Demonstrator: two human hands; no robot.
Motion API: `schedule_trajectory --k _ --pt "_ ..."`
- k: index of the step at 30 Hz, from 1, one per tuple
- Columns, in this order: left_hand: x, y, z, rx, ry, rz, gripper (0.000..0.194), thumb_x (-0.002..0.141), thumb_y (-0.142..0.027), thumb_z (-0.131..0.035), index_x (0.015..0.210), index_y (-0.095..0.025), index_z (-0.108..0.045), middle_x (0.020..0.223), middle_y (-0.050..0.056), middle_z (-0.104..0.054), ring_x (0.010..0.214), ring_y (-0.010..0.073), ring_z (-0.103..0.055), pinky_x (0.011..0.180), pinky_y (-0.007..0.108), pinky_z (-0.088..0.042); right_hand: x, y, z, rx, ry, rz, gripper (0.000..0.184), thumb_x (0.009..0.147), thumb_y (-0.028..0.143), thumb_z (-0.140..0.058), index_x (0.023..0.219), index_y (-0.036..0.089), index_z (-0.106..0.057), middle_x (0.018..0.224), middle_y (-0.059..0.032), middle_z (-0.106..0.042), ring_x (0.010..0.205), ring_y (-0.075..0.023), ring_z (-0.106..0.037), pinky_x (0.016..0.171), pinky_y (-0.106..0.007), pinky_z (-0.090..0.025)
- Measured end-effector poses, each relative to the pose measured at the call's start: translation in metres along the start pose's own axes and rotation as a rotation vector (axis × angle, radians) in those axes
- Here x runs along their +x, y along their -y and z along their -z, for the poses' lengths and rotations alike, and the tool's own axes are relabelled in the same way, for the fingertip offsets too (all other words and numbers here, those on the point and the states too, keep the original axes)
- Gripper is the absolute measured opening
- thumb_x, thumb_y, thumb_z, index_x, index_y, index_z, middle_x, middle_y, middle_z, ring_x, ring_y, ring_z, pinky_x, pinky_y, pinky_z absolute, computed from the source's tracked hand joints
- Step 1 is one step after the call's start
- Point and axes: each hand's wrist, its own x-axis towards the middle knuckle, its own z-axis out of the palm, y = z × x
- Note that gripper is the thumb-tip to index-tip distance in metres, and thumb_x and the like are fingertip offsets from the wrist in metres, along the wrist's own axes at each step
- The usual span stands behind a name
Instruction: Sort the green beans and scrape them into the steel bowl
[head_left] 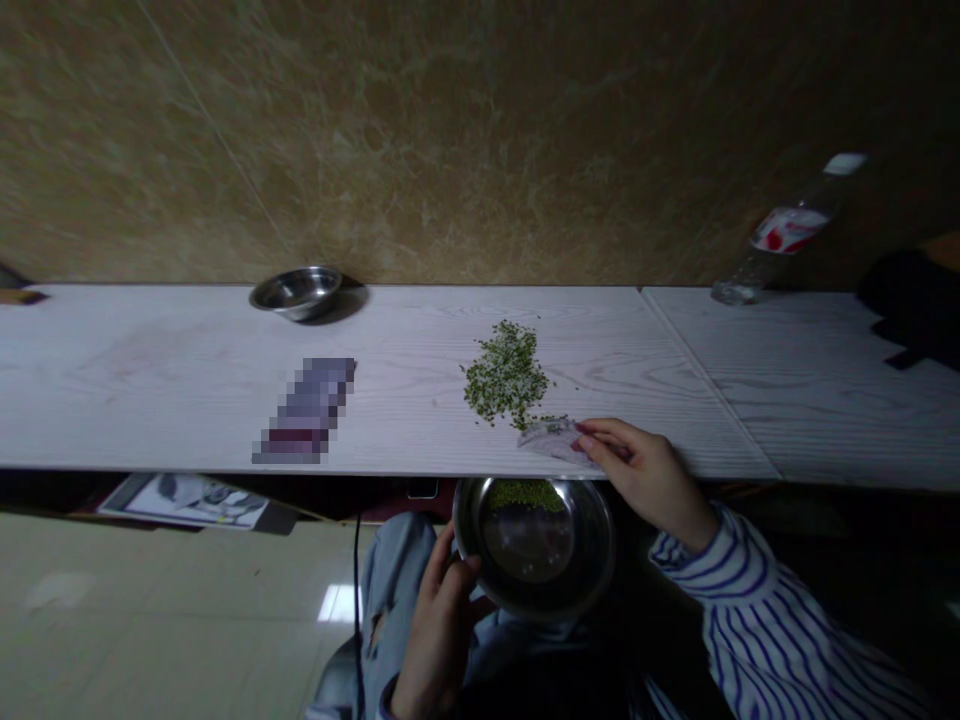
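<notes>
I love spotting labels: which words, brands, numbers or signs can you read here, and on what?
None can be read.
Bottle label: red and white, too blurred.
Flat purplish item: pixelated, so any text is hidden.
Printed picture below the table: too unclear to read.

Your view looks from your head, behind the near edge of the bench (405,400), forward and down, roughly square to the wall (450,150) past the far edge; your left hand (442,610) and right hand (649,478) lie close below it.
</notes>
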Motion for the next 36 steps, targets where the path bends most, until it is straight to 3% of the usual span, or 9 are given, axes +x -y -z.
schedule_trajectory --k 10,18,28,36 --pt "0.003 0.000 0.000 0.008 -0.012 0.004 0.070 0.073 -0.031 -0.073 0.141 -0.023 -0.056 0.141 0.013 -0.062 0.118 0.0327 -0.063 0.074 0.034 -0.056 0.037 -0.011 -0.012 -0.010 0.012 0.040 0.023 0.087 0.032 -0.062 0.103 0.021 -0.073 0.095 -0.0082 -0.080 0.087 -0.0238 -0.076 0.080 -0.037 -0.062" --pt "0.003 0.000 0.000 0.005 -0.005 0.025 0.075 0.071 -0.036 -0.076 0.142 -0.024 -0.053 0.130 0.012 -0.069 0.112 0.0307 -0.066 0.073 0.033 -0.056 0.061 -0.005 -0.015 0.050 0.015 0.052 0.018 0.085 0.031 -0.064 0.096 0.021 -0.073 0.090 -0.0074 -0.080 0.085 -0.0221 -0.076 0.078 -0.034 -0.062" --pt "0.007 0.005 0.003 -0.002 0.011 0.009 0.068 0.071 -0.036 -0.075 0.136 -0.028 -0.059 0.134 0.011 -0.067 0.116 0.0336 -0.063 0.073 0.036 -0.056 0.062 -0.018 -0.001 0.042 -0.098 0.054 0.028 0.083 0.044 -0.067 0.096 0.021 -0.073 0.092 -0.0091 -0.079 0.089 -0.0252 -0.075 0.082 -0.039 -0.061" --pt "0.008 0.006 0.003 0.016 0.026 -0.012 0.067 0.073 -0.037 -0.071 0.138 -0.027 -0.057 0.139 0.013 -0.063 0.119 0.0370 -0.061 0.072 0.039 -0.056 0.059 -0.013 -0.008 0.058 -0.049 0.050 0.024 0.084 0.042 -0.067 0.096 0.022 -0.073 0.091 -0.0076 -0.079 0.086 -0.0235 -0.076 0.079 -0.037 -0.062"
